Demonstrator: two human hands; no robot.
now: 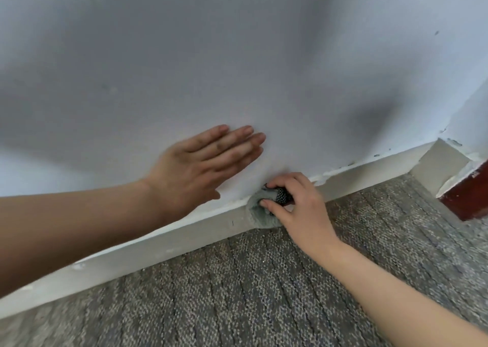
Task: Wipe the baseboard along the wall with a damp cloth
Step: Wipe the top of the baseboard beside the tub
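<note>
An indoor room, home or office unclear: a pale painted wall (237,56) rises above a cream baseboard (158,246), grey patterned carpet (264,293) runs below the baseboard, and dark red-brown wooden trim (467,190) stands at the baseboard's right end.

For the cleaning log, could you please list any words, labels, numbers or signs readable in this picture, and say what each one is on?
No text can be read.
Small pale marks on the dark red trim are too blurred to tell as lettering.
The baseboard, cloth and wall show none.
</note>
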